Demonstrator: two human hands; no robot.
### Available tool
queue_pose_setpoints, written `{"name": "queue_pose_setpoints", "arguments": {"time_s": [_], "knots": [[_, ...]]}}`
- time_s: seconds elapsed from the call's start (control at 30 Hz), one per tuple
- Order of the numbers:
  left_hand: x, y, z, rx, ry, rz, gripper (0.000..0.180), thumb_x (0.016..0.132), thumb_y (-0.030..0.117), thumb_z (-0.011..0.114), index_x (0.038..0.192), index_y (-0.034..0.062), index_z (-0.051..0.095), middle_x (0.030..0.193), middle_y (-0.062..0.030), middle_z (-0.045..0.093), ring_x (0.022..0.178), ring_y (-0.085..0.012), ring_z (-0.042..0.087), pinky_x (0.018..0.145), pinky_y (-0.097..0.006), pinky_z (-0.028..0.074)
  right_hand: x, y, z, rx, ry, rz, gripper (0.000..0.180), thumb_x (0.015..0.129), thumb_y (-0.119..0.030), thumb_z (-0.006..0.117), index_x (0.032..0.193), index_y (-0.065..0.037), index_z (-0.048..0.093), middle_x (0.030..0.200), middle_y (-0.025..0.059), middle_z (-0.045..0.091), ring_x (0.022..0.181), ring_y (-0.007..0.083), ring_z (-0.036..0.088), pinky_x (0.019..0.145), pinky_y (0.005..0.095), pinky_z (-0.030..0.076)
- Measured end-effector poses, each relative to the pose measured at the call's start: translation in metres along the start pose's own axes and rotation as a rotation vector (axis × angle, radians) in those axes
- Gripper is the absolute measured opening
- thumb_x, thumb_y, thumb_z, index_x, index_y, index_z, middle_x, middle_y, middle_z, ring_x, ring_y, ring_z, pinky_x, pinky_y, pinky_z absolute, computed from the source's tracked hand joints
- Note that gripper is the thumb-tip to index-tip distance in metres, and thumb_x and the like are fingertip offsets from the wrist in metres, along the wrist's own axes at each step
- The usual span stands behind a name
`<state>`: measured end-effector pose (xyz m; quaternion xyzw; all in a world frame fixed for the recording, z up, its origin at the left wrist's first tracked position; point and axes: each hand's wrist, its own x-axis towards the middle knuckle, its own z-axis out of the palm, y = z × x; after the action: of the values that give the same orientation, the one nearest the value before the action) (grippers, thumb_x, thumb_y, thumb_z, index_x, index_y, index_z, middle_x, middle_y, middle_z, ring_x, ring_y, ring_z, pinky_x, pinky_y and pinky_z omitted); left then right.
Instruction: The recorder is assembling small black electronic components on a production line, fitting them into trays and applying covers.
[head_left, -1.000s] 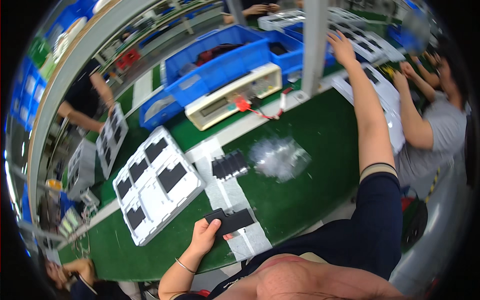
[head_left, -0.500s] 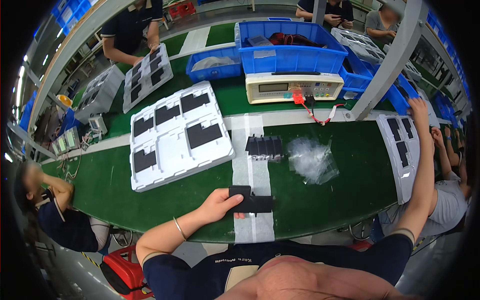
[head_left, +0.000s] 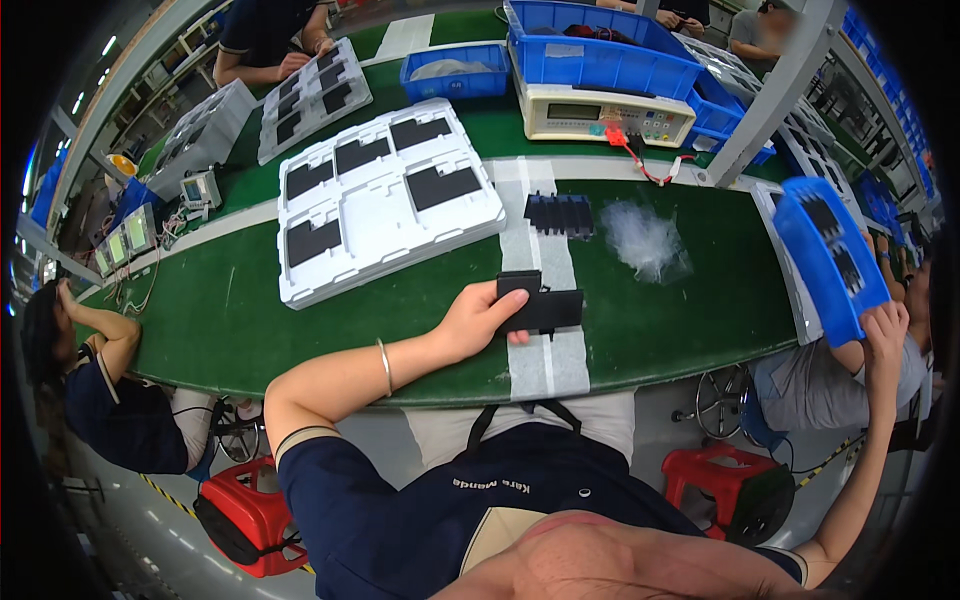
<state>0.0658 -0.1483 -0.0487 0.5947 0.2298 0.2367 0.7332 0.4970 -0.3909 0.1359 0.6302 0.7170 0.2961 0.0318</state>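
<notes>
My left hand [head_left: 472, 318] grips a flat black L-shaped piece [head_left: 555, 310] above the near edge of the green table, thumb on top. It looks like more than one piece stacked. At the far right, my right hand [head_left: 884, 328] holds the near end of a tilted blue bin [head_left: 795, 245] with several black parts inside. The bin overlaps a white tray [head_left: 803, 315] in view. Beyond my left hand lie a row of black pieces [head_left: 560, 216] and a heap of clear plastic film [head_left: 645, 242]. To the left, a white tray [head_left: 370, 222] has black pieces in its pockets.
A bench meter [head_left: 545, 128] with red and black leads stands at the back under a large blue bin [head_left: 600, 65], beside a smaller blue bin [head_left: 455, 85]. A slanted grey post [head_left: 765, 110] rises at the right rear. Other people sit or stand around the table.
My right hand has come back from the far right and now holds the blue bin. The left hand still grips the black piece. The whole view has shifted.
</notes>
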Motion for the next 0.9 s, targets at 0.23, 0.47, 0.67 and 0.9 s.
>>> {"name": "queue_pose_setpoints", "arguments": {"time_s": [0.23, 0.47, 0.67, 0.9], "knots": [[-0.004, -0.009, -0.003, -0.018, -0.062, 0.008, 0.027, 0.092, 0.021, 0.047, 0.094, -0.0036, 0.059, 0.073, -0.0057, 0.062, 0.059, -0.0086, 0.058, 0.053, -0.021, 0.048, 0.156, -0.119, -0.031, 0.177, 0.237, -0.302, 0.017, 0.056, -0.006, 0.058, 0.071, -0.007, 0.049, 0.071, 0.0063, 0.045, 0.077, 0.0250, 0.048, 0.081, 0.0396, 0.035], [-0.007, -0.008, -0.002, -0.024, -0.092, 0.045, 0.028, 0.090, 0.022, 0.051, 0.094, -0.0054, 0.058, 0.076, -0.0072, 0.062, 0.058, -0.0091, 0.058, 0.052, -0.021, 0.048, 0.359, -0.210, 0.014, 0.272, 0.529, -0.556, 0.019, 0.065, -0.013, 0.067, 0.080, -0.013, 0.056, 0.078, 0.0029, 0.051, 0.089, 0.0212, 0.049, 0.083, 0.0391, 0.032], [-0.004, -0.008, -0.003, -0.078, -0.084, -0.005, 0.029, 0.090, 0.023, 0.051, 0.089, -0.0045, 0.059, 0.073, -0.0067, 0.062, 0.056, -0.0092, 0.059, 0.050, -0.021, 0.047, 0.472, -0.281, 0.057, 0.238, 0.355, -0.425, 0.020, 0.068, -0.015, 0.067, 0.087, -0.016, 0.062, 0.080, -0.0016, 0.059, 0.088, 0.0168, 0.053, 0.082, 0.0391, 0.031], [-0.003, -0.006, -0.003, -0.030, -0.178, -0.074, 0.028, 0.091, 0.023, 0.049, 0.091, -0.0025, 0.059, 0.076, -0.0060, 0.061, 0.059, -0.0100, 0.060, 0.052, -0.021, 0.048, 0.534, -0.321, 0.102, 0.323, 0.406, -0.357, 0.017, 0.065, -0.014, 0.066, 0.081, -0.020, 0.065, 0.074, 0.0001, 0.063, 0.087, 0.0190, 0.058, 0.085, 0.0389, 0.032]]}}
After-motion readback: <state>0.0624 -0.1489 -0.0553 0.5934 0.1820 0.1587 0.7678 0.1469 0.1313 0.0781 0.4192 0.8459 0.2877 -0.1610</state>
